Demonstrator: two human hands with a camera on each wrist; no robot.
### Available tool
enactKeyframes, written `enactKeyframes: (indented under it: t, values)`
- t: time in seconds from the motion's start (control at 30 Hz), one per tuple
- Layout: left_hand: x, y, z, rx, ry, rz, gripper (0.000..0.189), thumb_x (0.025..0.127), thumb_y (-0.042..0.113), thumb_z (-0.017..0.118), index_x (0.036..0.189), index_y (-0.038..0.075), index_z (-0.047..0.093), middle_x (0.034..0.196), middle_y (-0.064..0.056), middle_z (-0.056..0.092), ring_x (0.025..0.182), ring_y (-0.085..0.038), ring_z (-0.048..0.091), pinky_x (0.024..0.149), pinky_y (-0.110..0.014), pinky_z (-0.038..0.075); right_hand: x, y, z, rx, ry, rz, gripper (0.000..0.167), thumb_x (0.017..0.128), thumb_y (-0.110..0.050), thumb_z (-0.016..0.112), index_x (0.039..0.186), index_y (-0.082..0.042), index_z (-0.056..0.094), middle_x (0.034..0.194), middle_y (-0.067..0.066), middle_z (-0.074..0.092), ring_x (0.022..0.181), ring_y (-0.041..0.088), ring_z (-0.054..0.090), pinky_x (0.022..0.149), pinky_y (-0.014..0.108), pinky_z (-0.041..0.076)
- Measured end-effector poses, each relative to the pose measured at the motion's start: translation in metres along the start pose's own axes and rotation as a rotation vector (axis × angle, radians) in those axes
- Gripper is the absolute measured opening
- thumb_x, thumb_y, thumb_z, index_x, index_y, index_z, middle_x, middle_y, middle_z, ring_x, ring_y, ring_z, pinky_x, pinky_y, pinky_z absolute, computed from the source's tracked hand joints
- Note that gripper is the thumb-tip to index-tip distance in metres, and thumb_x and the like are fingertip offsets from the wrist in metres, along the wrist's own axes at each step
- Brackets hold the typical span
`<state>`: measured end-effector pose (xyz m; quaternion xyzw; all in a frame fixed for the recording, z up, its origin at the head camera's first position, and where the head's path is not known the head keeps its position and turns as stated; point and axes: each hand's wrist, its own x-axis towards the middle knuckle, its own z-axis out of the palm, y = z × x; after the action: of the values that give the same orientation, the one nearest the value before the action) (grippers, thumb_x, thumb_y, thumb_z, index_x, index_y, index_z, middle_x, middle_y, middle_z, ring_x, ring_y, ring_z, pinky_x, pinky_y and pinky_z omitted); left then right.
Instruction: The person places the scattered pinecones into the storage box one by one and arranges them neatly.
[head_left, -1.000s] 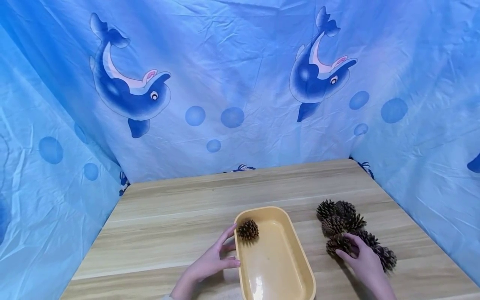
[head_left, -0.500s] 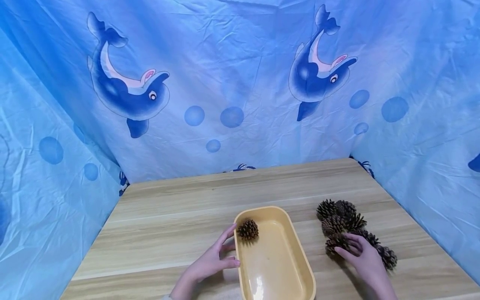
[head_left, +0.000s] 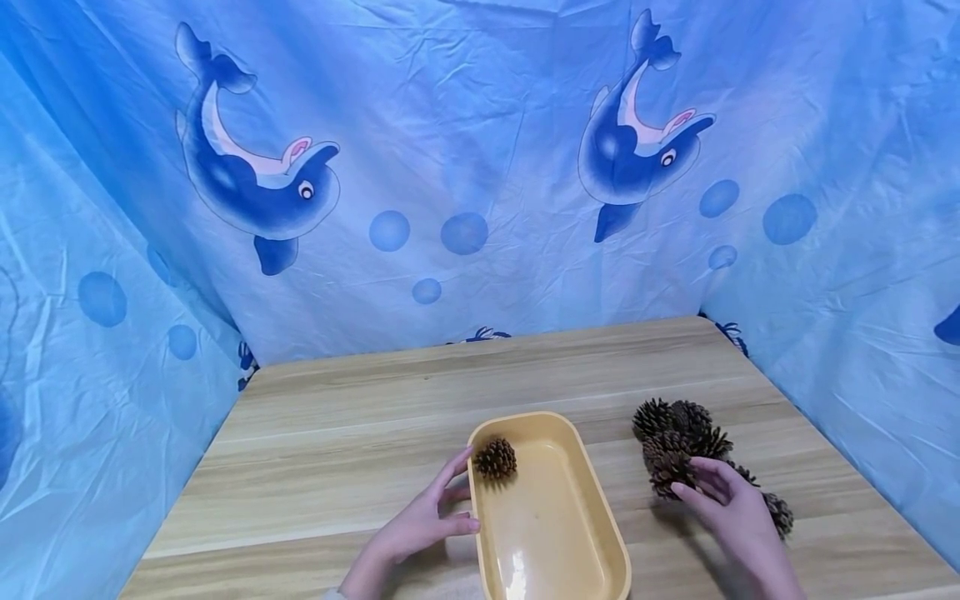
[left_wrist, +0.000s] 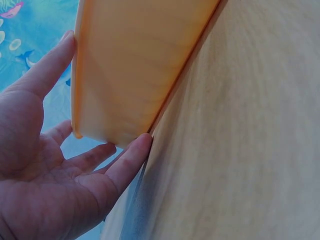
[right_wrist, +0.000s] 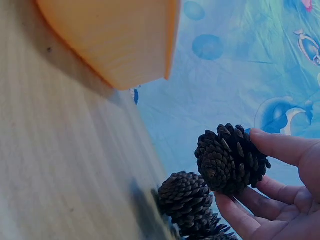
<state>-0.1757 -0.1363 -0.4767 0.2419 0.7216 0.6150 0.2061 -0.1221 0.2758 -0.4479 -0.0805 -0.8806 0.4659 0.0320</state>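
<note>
My right hand [head_left: 738,521] pinches a brown pine cone [head_left: 670,477] between thumb and fingers. In the right wrist view that pine cone [right_wrist: 231,159] is held off the wooden table, near other cones. At the left side of a yellow plastic tray [head_left: 547,517], my left hand [head_left: 416,525] rests with its fingers spread. The left wrist view has the thumb and fingertips touching the outer wall of the tray [left_wrist: 130,65]. One pine cone [head_left: 496,459] lies inside the tray, in its far left corner.
Several more pine cones [head_left: 690,421] are heaped on the table right of the tray, and one [head_left: 777,514] shows beyond the right hand. The wooden table [head_left: 337,450] is bounded by blue curtains [head_left: 465,167] with dolphins printed on them.
The right hand has raised the pine cone slightly from the heap, and its shadow now shows apart below. The left hand and tray have stayed in place.
</note>
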Motion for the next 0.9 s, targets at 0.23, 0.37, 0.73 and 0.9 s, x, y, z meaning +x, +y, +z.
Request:
enactKeyframes:
  t: [0.23,0.37,0.73,0.9]
  values:
    - [0.0,0.0,-0.001,-0.002,-0.006,0.005,0.098,0.085,0.009,0.072,0.157,0.023,0.007,0.16,-0.026,0.001,0.137,-0.054,0.029,0.104,-0.038,0.05,-0.001,-0.008,0.0,0.006,0.008,-0.033,0.064,0.09,-0.033,0.068,0.139,0.001,0.045,0.141,0.029,0.048,0.125,0.037,0.052,0.079,0.0,0.043]
    - [0.0,-0.001,-0.001,0.001,-0.01,0.01,0.097,0.085,0.008,0.071,0.157,0.023,0.007,0.16,-0.026,0.001,0.138,-0.053,0.029,0.102,-0.035,0.051,-0.001,-0.014,0.0,0.026,0.014,-0.069,0.063,0.089,-0.032,0.069,0.139,0.0,0.046,0.14,0.028,0.049,0.108,-0.004,0.057,0.08,-0.002,0.042]
    - [0.0,0.0,0.0,0.008,-0.004,0.006,0.097,0.085,0.01,0.072,0.157,0.024,0.008,0.16,-0.027,0.002,0.137,-0.053,0.029,0.101,-0.035,0.052,0.003,-0.03,0.003,0.13,-0.015,-0.11,0.062,0.09,-0.027,0.068,0.14,0.0,0.044,0.14,0.028,0.049,0.097,-0.027,0.041,0.083,-0.001,0.043]
    - [0.0,-0.001,0.0,-0.002,-0.004,0.006,0.098,0.084,0.01,0.072,0.157,0.023,0.008,0.16,-0.026,0.002,0.137,-0.053,0.03,0.102,-0.037,0.051,0.007,-0.039,0.004,0.146,-0.049,-0.103,0.063,0.091,-0.029,0.068,0.142,-0.003,0.043,0.142,0.026,0.048,0.102,-0.021,0.046,0.086,0.001,0.043]
